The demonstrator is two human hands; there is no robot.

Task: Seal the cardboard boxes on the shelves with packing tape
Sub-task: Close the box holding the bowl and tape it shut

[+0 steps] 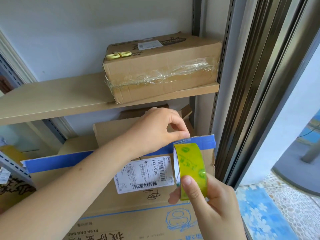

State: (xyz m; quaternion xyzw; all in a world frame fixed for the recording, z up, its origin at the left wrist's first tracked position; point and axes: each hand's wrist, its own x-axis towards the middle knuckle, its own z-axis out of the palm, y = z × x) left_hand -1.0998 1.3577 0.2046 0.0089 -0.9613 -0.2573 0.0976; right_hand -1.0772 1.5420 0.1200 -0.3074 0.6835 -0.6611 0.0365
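While the left hand point(161, 129) pinches the tape's free end, seemingly onto the box flap point(199, 141), the right hand point(207, 201) grips the tape roll point(190, 168) just below it.

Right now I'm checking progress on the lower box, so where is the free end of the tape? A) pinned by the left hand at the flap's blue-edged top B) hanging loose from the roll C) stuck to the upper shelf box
A: the left hand presses the tape end onto the blue-edged flap while the right hand holds the yellow-green tape roll below.
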